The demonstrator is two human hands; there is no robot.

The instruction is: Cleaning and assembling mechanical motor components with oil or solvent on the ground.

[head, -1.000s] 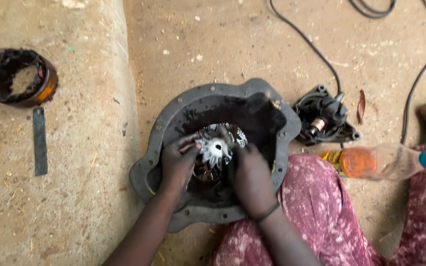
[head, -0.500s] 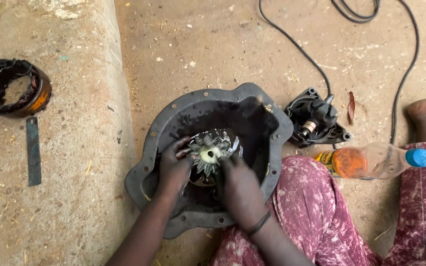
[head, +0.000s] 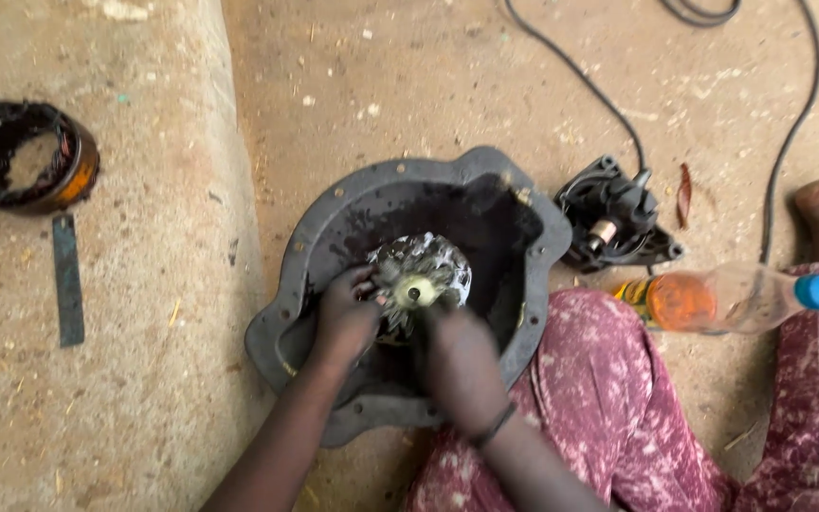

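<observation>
Compared with the earlier frame, the left hand and right hand stay on the finned rotor inside the dark pan. Left fingers curl against its side; the right fingers appear closed on it, though blurred.

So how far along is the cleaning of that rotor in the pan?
Done, it seems: the winding ring and the black end cover lie apart on the ground, so the unit looks stripped. In hand: the left hand and right hand both have a grip on the rotor inside the dark pan. Left: the rotor looks wet and grimy; nothing is reassembled.
</observation>
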